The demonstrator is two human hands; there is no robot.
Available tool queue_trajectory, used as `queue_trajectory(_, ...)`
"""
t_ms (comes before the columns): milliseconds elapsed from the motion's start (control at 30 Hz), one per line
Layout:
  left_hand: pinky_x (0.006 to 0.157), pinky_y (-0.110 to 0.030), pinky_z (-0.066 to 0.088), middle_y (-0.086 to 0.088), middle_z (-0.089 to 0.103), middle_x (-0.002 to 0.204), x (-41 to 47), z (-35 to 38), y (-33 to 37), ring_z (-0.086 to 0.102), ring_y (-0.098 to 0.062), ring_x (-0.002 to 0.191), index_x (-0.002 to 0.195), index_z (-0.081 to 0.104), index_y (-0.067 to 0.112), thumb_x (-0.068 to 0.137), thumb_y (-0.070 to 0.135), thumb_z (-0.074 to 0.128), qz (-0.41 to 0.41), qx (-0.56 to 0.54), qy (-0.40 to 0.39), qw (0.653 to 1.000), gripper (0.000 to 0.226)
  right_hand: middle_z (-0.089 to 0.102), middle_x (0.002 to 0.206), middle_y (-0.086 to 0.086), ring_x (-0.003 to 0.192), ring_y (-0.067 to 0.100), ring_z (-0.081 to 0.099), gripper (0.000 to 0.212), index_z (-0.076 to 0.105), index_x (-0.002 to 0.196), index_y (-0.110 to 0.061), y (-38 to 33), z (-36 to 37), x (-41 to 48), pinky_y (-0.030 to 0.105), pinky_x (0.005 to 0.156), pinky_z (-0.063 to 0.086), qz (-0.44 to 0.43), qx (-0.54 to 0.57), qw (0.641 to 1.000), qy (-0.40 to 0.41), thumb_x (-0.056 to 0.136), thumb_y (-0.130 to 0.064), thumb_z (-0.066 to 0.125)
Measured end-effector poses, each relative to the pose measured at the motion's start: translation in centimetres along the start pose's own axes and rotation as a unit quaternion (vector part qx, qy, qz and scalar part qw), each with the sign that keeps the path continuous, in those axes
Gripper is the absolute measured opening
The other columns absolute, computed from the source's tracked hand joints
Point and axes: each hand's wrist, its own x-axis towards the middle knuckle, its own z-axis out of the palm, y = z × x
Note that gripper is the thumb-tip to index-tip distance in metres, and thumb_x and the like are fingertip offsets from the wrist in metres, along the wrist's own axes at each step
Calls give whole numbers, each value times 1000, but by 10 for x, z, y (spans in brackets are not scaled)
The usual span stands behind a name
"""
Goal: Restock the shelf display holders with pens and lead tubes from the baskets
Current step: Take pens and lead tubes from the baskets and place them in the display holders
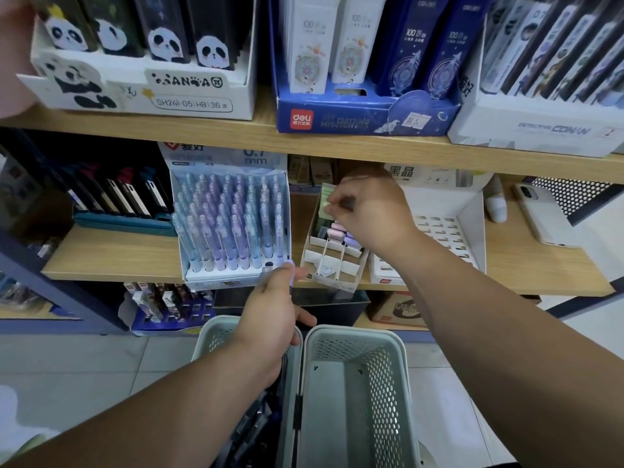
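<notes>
Pale-green plastic lead tube (326, 207) is pinched by the fingers (338, 200) of the right hand (369, 211) over the white divided cardboard holder (332, 266); light, rigid and slick, it is judged best gripped mid-body. What seems a lilac pen (289, 269) is clasped in the left hand (270, 319).

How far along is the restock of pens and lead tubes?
Done: the pen holder is nearly full, with one front-right slot open. In hand: the left hand holds a purple pen by that slot; the right hand pinches a green tube at the back of the divided box. Left: the box's front compartments are empty, and the left basket holds dark stock; the right basket looks empty.
</notes>
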Motion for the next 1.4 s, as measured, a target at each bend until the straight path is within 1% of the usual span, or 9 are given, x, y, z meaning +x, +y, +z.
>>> queue_trajectory(167,54,-28,42,-4,73,65,0,-1,2,48,-12,42,106,70,41,103,57,34,23,21,7,1000,40,68,121,-3,119,28,56,40,68,118,-34,-2,4,7,42,96,48,38,-89,995,5,83,-50,76)
queue_trajectory(267,56,-30,46,-13,72,68,0,-2,4,44,-10,38,106,69,43,103,58,33,23,28,5,999,40,70,125,-9,111,16,64,45,66,128,-37,4,4,9,30,90,50,91,36,994,-45,85,-45,77)
queue_trajectory(467,62,-31,40,-14,72,71,-4,0,4,44,-5,38,105,68,44,104,53,33,55,45,10,997,36,67,111,-10,91,-6,60,40,70,123,-36,10,-1,-5,16,87,50,36,128,988,-84,85,-32,81)
queue_trajectory(667,66,-31,40,-8,72,84,-4,3,3,65,-9,65,119,67,40,105,48,33,90,90,-6,992,37,67,109,2,102,16,60,14,73,100,-28,9,-2,-13,37,92,50,-54,94,992,-67,87,-28,78)
queue_trajectory(833,60,-28,39,-8,69,105,0,5,0,57,3,48,141,54,37,105,48,36,90,115,-16,989,41,57,107,0,110,23,57,18,80,101,-18,5,-2,-12,32,91,46,-91,56,994,3,83,-20,82)
queue_trajectory(933,66,-32,41,-7,70,86,2,3,0,52,2,41,142,51,40,105,51,37,84,124,-21,989,42,52,77,-18,79,9,54,12,77,101,-22,4,-10,-9,27,71,42,-98,80,992,-12,89,-23,77)
queue_trajectory(1033,70,-33,42,-7,67,64,3,1,1,53,1,43,140,53,42,103,55,37,69,130,-22,989,42,49,57,-9,55,8,48,5,71,98,-28,3,-16,-7,33,58,46,-65,92,993,-42,94,-25,70)
queue_trajectory(1167,74,-34,41,-7,69,59,2,-1,7,52,-2,44,139,53,42,102,59,35,42,132,-30,990,45,71,70,-6,62,8,68,5,69,93,-29,-1,-20,-7,37,65,61,-5,133,988,-82,92,-25,70)
queue_trajectory(1400,65,-27,39,-5,68,57,-1,-3,9,50,-1,36,137,55,38,103,56,37,32,109,-38,993,43,58,65,-5,59,10,52,6,69,92,-27,-5,-15,-9,27,60,44,-27,107,993,-47,89,-27,74)
